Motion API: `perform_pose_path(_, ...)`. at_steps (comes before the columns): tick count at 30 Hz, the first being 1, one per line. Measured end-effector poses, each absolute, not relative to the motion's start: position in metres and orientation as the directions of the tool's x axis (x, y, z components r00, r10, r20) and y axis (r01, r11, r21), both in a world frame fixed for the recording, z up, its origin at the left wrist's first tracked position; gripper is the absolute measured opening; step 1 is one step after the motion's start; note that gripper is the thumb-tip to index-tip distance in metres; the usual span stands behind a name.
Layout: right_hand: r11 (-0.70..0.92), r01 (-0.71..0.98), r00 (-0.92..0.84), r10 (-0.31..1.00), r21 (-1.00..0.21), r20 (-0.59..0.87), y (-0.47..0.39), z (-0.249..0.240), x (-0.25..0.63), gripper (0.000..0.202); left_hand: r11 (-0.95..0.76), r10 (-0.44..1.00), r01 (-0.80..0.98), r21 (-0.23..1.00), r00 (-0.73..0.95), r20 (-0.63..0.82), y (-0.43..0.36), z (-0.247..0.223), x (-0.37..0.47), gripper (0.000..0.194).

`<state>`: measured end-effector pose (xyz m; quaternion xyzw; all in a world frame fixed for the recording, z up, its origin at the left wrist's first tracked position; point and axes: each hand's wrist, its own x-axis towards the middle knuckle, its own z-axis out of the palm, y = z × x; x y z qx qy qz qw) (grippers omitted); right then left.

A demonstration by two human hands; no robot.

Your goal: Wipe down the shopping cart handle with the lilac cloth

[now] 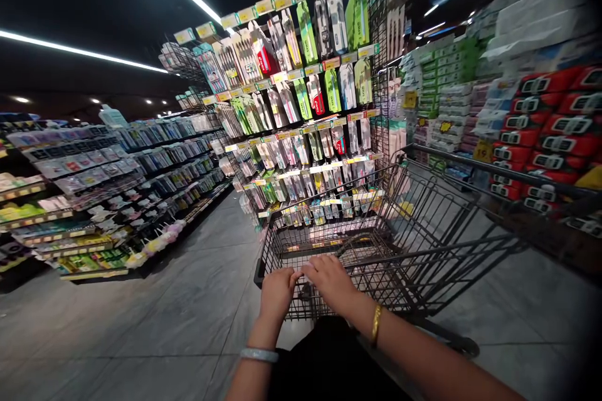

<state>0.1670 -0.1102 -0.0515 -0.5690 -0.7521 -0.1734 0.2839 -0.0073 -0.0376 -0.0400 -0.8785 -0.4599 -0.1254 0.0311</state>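
Note:
A black wire shopping cart (pixel 404 263) stands right in front of me, turned sideways, with its handle end to the right. My left hand (pixel 278 291), a pale bangle on its wrist, is closed over the cart's near top rim. Close beside it, my right hand (pixel 332 281) has its fingers wrapped on the same rim; a gold bracelet circles that wrist. The fingers of both hands nearly meet. Inside the cart's basket only wire mesh shows.
Beyond the cart rises a display rack (pixel 301 131) hung with packaged toothbrushes. Long shelves of goods (pixel 164 163) line the left side. Red and black packs (pixel 536 138) are stacked at the right. Grey floor (pixel 188 319) stretches at the lower left.

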Motion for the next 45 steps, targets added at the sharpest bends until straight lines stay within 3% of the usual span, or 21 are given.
perform_pose_path(6,0.229,0.966,-0.079,0.701,-0.119,0.708,-0.148,-0.060,0.223,0.029,-0.544,0.808,0.838,0.039,0.511,0.294,-0.043,-0.044,-0.009,0.042)
perform_pose_path(11,0.096,0.991,-0.022,0.787,-0.088,0.617,-0.121,-0.053,0.172,0.016,-0.547,0.802,0.837,0.015,0.518,0.299,-0.045,-0.043,-0.005,0.043)
perform_pose_path(18,0.314,0.948,-0.206,0.742,-0.060,0.638,-0.126,-0.057,0.179,0.032,-0.558,0.804,0.828,0.058,0.522,0.283,-0.045,-0.041,-0.014,0.046)
perform_pose_path(24,0.241,0.969,-0.115,0.627,-0.051,0.770,-0.154,-0.086,0.229,0.045,-0.522,0.826,0.851,0.064,0.485,0.288,-0.046,-0.044,-0.014,0.044)
perform_pose_path(28,0.279,0.958,-0.100,0.531,-0.062,0.841,-0.143,-0.101,0.215,0.038,-0.515,0.833,0.854,0.070,0.480,0.275,-0.046,-0.043,-0.011,0.043)
perform_pose_path(33,0.429,0.902,-0.240,0.400,0.051,0.884,-0.130,-0.105,0.211,0.028,-0.516,0.835,0.853,0.076,0.480,0.269,-0.045,-0.042,-0.012,0.043)
perform_pose_path(40,0.578,0.805,-0.399,0.362,0.133,0.842,-0.128,-0.100,0.206,0.016,-0.523,0.822,0.849,0.074,0.480,0.308,-0.044,-0.046,-0.012,0.045)
perform_pose_path(45,0.658,0.746,-0.466,0.407,0.101,0.786,-0.113,-0.141,0.186,0.018,-0.538,0.811,0.840,0.074,0.492,0.317,-0.043,-0.049,-0.010,0.044)
